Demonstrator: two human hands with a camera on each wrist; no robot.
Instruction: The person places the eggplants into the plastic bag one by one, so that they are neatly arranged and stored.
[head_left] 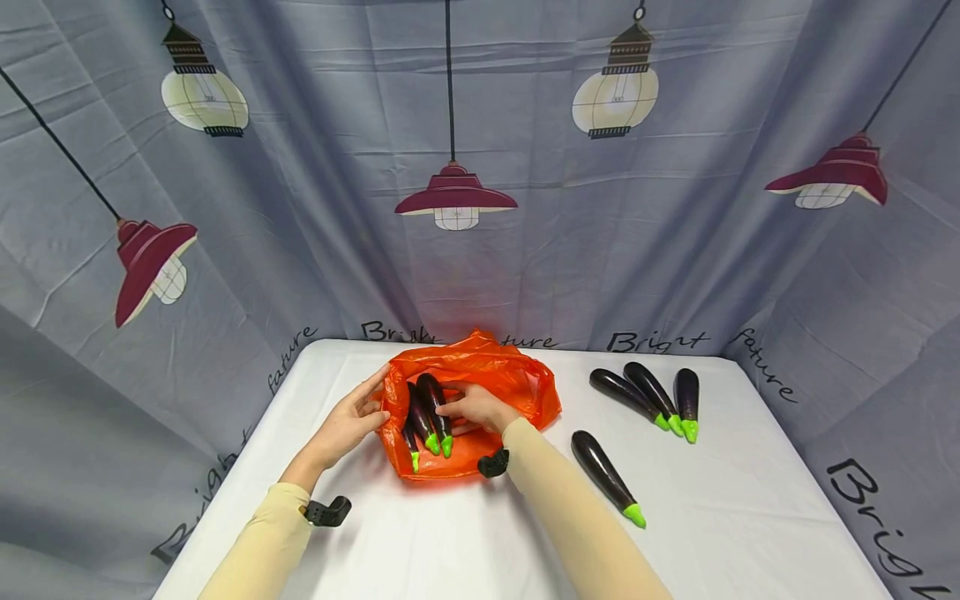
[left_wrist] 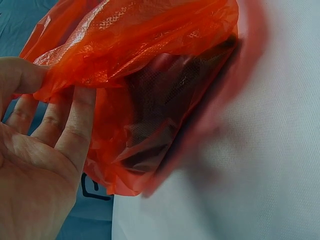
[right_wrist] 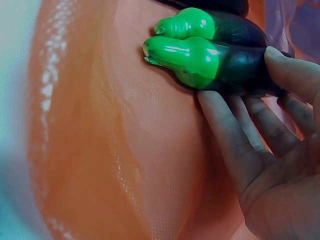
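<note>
A crinkled orange-red plastic bag [head_left: 525,387] lies on the table with its mouth open toward me. My left hand [head_left: 347,429] pinches the bag's left rim between thumb and fingers; the left wrist view shows the film bunched there. Inside the bag, three dark purple eggplants with bright green ends lie side by side. My right hand [head_left: 480,408] reaches into the mouth and holds the rightmost eggplant [right_wrist: 240,65], thumb on top and fingers along its side and beneath. Beside it lie the middle eggplant [head_left: 419,419] and the left eggplant [head_left: 409,440], partly covered by the bag's edge.
On the white table [head_left: 720,500], a single eggplant [head_left: 603,471] lies right of the bag. Farther back right are a left eggplant [head_left: 622,393], a middle eggplant [head_left: 651,392] and a right eggplant [head_left: 686,400], green ends toward me. A grey lamp-print curtain [head_left: 525,275] surrounds the table.
</note>
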